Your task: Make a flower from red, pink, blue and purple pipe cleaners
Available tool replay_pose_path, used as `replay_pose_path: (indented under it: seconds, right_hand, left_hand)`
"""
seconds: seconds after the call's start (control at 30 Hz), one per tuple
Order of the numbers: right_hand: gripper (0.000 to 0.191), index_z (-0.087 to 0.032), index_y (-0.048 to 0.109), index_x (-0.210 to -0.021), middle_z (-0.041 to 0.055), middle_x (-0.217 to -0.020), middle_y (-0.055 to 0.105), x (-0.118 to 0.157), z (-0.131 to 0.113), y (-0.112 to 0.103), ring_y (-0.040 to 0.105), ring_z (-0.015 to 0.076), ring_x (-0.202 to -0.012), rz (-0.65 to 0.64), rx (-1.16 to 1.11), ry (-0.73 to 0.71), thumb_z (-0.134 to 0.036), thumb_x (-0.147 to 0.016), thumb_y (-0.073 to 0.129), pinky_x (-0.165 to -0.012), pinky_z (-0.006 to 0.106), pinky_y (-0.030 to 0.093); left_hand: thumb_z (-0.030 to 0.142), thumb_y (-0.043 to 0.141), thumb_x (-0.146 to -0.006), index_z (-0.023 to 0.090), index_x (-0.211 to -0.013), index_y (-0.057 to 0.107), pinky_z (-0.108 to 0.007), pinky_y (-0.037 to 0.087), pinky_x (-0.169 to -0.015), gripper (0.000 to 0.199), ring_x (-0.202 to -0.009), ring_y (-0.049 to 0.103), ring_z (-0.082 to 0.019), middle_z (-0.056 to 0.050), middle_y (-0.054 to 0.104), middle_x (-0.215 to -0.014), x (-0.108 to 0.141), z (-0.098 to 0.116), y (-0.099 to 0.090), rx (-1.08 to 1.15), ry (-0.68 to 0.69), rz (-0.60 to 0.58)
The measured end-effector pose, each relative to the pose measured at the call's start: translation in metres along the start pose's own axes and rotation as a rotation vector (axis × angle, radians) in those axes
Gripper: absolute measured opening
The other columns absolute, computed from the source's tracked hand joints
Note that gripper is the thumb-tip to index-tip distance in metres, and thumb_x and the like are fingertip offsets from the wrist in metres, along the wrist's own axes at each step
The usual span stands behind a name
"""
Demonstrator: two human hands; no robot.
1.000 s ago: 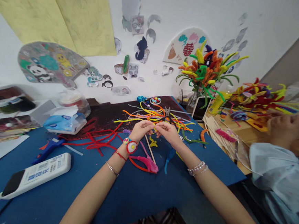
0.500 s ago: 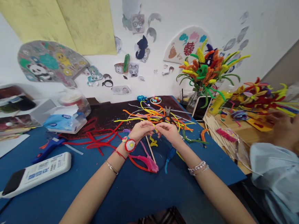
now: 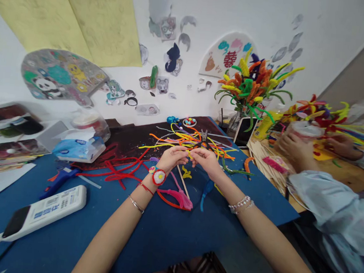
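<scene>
A person works at a blue-topped bench [image 3: 167,244] beneath a white wall [image 3: 272,30] hung with yellow paper panels and paper cut-outs, as a co-worker in a pale blue sleeve [image 3: 330,207] at 3 o'clock grips a clear plastic cup [image 3: 305,130] in both hands. A bouquet of pipe-cleaner flowers [image 3: 249,85] stands at 1 o'clock. At 9 o'clock, a tissue packet [image 3: 80,149] sits by a hot glue gun [image 3: 58,183] and a white corded device [image 3: 45,212].

Both forearms angle inward from the lower corners, meeting at the centre of the bench. The left hand [image 3: 174,159] and right hand [image 3: 203,161] are curled and narrowly closed, fingertips together at about 12 o'clock from the wrists, pinching what appears to be a thin yellow pipe cleaner [image 3: 187,153]. Its short visible length runs roughly sideways; most of it is hidden by the fingers, and neither hand is clearly nearer. Beyond it, at 12 o'clock, lie a tangle of multicoloured pipe cleaners [image 3: 184,143] and small pliers [image 3: 204,135]. A wooden stick [image 3: 183,180] and a pink tassel [image 3: 180,198] rest at 6 o'clock.
</scene>
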State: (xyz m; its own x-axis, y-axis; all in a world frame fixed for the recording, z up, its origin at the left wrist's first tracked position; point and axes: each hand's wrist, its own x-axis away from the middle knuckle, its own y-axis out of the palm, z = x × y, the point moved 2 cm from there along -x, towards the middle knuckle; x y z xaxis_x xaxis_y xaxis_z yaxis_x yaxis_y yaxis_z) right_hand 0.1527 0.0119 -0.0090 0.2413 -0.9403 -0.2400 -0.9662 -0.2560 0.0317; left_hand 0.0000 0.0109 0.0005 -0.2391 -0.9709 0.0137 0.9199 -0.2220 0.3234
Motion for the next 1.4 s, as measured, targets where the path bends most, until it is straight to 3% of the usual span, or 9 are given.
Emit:
replay_pose_path:
  seconds: [0.17, 0.43, 0.57, 0.87, 1.07, 1.4]
  right_hand:
    - [0.017, -0.012, 0.061, -0.087, -0.0044, -0.065, 0.059, 0.000, -0.001, 0.000, 0.055, 0.0067, -0.051, 0.018, -0.010, 0.000, -0.029, -0.087, 0.060, -0.051, 0.022, 0.050]
    - [0.027, -0.018, 0.067, -0.080, -0.0026, -0.061, 0.062, 0.002, -0.004, 0.000, 0.054, 0.0096, -0.047, 0.013, -0.033, 0.016, -0.042, -0.069, 0.071, -0.049, 0.026, 0.050]
    - [0.026, -0.018, 0.068, -0.078, -0.0028, -0.060, 0.062, 0.003, -0.007, 0.001, 0.054, 0.0091, -0.046, -0.008, -0.047, 0.020, -0.041, -0.068, 0.071, -0.048, 0.025, 0.048]
    - [0.029, -0.017, 0.067, -0.078, -0.0031, -0.057, 0.061, 0.002, -0.007, 0.001, 0.054, 0.0099, -0.045, 0.028, -0.067, -0.004, -0.043, -0.067, 0.071, -0.047, 0.025, 0.048]
    - [0.026, -0.018, 0.066, -0.076, -0.0037, -0.055, 0.060, 0.003, -0.009, 0.003, 0.055, 0.0098, -0.044, 0.086, -0.055, -0.039, -0.042, -0.069, 0.071, -0.048, 0.025, 0.047]
    - [0.024, -0.018, 0.067, -0.074, -0.0023, -0.058, 0.063, 0.006, -0.012, 0.006, 0.055, 0.0105, -0.045, 0.016, -0.057, -0.043, -0.041, -0.069, 0.071, -0.047, 0.025, 0.048]
  left_hand:
    - [0.026, 0.079, -0.062, 0.012, -0.079, 0.065, -0.019, 0.052, -0.058, 0.027, -0.058, 0.064, -0.009, -0.001, 0.068, -0.066, -0.001, 0.001, -0.002, -0.005, 0.035, -0.016]
    - [0.025, 0.081, -0.058, 0.013, -0.080, 0.063, -0.019, 0.048, -0.054, 0.030, -0.052, 0.061, -0.008, 0.002, 0.067, -0.064, 0.000, 0.001, -0.004, 0.002, 0.033, -0.054]
    - [0.024, 0.080, -0.060, 0.015, -0.091, 0.063, -0.017, 0.046, -0.051, 0.036, -0.049, 0.059, -0.006, 0.003, 0.067, -0.064, 0.002, 0.003, -0.002, 0.016, 0.002, -0.091]
    - [0.028, 0.080, -0.062, 0.011, -0.092, 0.066, -0.020, 0.050, -0.059, 0.037, -0.061, 0.065, -0.011, -0.003, 0.070, -0.071, 0.005, 0.007, 0.003, 0.015, -0.002, -0.128]
    - [0.027, 0.081, -0.060, 0.012, -0.085, 0.066, -0.019, 0.050, -0.058, 0.032, -0.059, 0.065, -0.010, 0.000, 0.070, -0.066, 0.001, 0.002, 0.003, 0.013, 0.085, -0.082]
    - [0.028, 0.083, -0.056, 0.011, -0.077, 0.063, -0.024, 0.052, -0.058, 0.034, -0.058, 0.068, -0.014, -0.003, 0.071, -0.065, 0.005, 0.007, 0.002, -0.024, 0.083, -0.134]
